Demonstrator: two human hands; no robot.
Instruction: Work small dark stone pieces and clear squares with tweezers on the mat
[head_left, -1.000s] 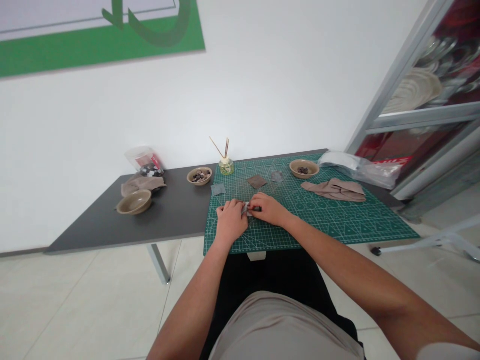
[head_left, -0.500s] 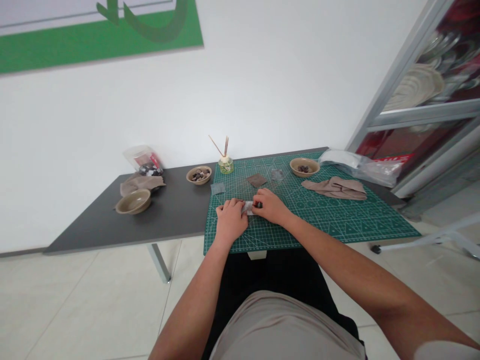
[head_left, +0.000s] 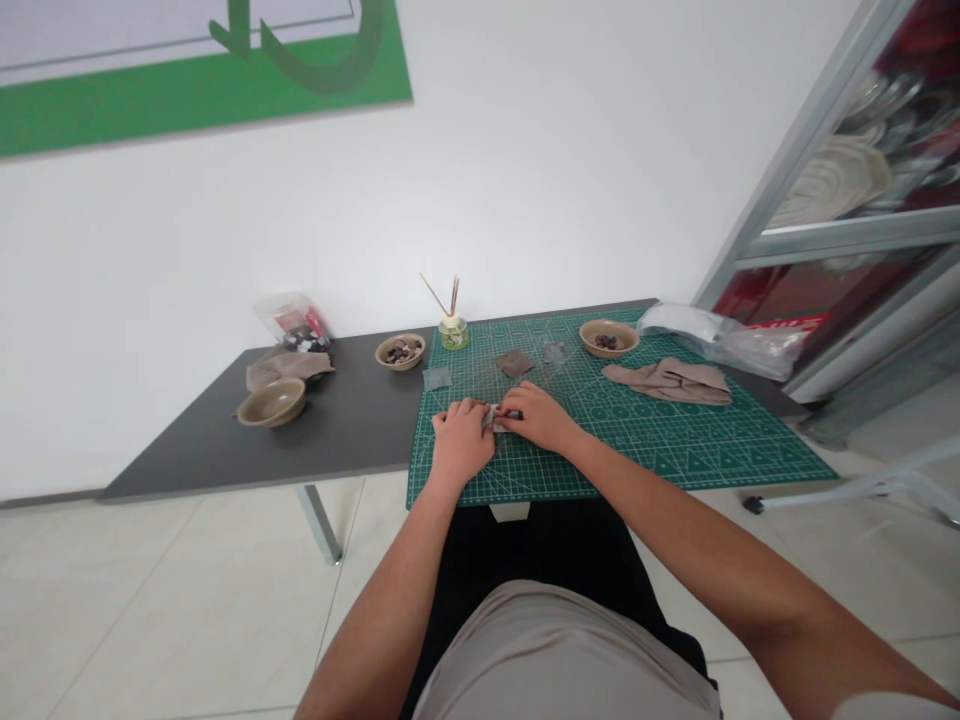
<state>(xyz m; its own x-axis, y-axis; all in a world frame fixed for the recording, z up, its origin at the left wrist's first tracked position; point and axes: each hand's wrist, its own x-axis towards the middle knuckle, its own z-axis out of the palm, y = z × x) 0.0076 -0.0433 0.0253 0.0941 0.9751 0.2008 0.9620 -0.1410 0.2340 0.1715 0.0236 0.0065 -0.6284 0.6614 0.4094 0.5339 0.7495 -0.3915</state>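
Note:
Over the green cutting mat (head_left: 630, 432), a small whitish packet (head_left: 491, 419), perhaps a clear plastic bag, is pinched between both hands. My left hand (head_left: 460, 438) covers its left side, palm down with fingers bent onto it. From the right, my right hand (head_left: 541, 416) grips the packet with fingertips close to the left hand. Something dark shows at the right fingertips, too small to name. Just beyond the hands lie a brown cloth square (head_left: 514, 363) and two small clear plastic bags, one on the left (head_left: 436, 379) and one on the right (head_left: 555, 352).
Bowls of small stones stand at the back, left (head_left: 400, 352) and right (head_left: 609, 340). A reed diffuser (head_left: 453, 330) is between them. On the far left are another bowl (head_left: 271, 403) and a bag of stones (head_left: 294, 325). A brown cloth (head_left: 669, 382) and plastic packaging (head_left: 724, 338) lie right.
My right hand's fingers have shifted slightly left, nearer my left hand, so less of the packet shows between them. My left hand has barely moved.

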